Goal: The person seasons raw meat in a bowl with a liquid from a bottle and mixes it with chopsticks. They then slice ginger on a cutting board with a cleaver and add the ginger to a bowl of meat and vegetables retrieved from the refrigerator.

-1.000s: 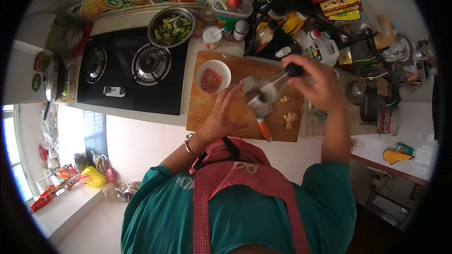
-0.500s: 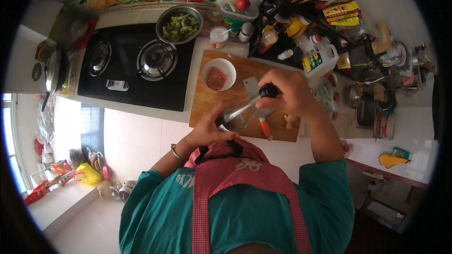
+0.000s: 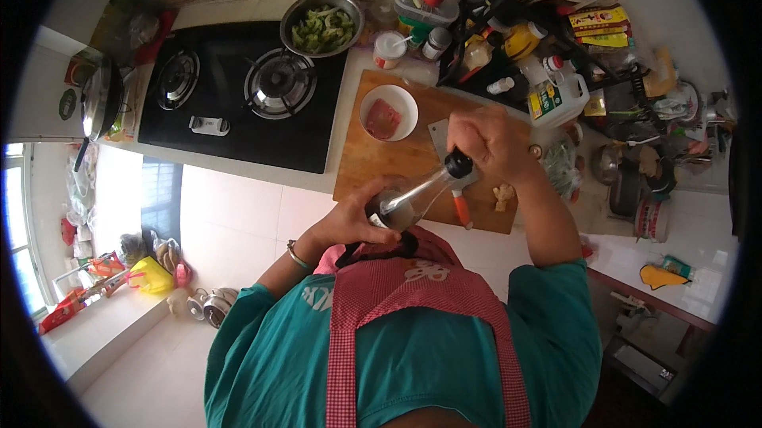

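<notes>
I hold a clear glass bottle [image 3: 413, 194] with a black cap close to my chest, tilted, neck pointing up to the right. My left hand [image 3: 353, 218] grips its lower body. My right hand [image 3: 488, 142] is closed around the black cap [image 3: 458, 163]. Under the bottle lies a wooden cutting board [image 3: 381, 158]. On the board stand a white bowl [image 3: 389, 111] with pinkish raw meat, a cleaver with an orange handle [image 3: 462, 210], partly hidden by my right hand, and a few pale ginger pieces [image 3: 502, 195].
A black two-burner gas hob [image 3: 238, 95] lies left of the board. A metal bowl of cut green vegetables [image 3: 321, 23] stands behind it. Bottles, jars and packets crowd a rack [image 3: 548, 55] at the back right. A pan [image 3: 95, 103] hangs off the far left.
The bottle came off the cutting board and moved toward my chest. My left hand shifted to its lower body and my right hand stays on the cap.
</notes>
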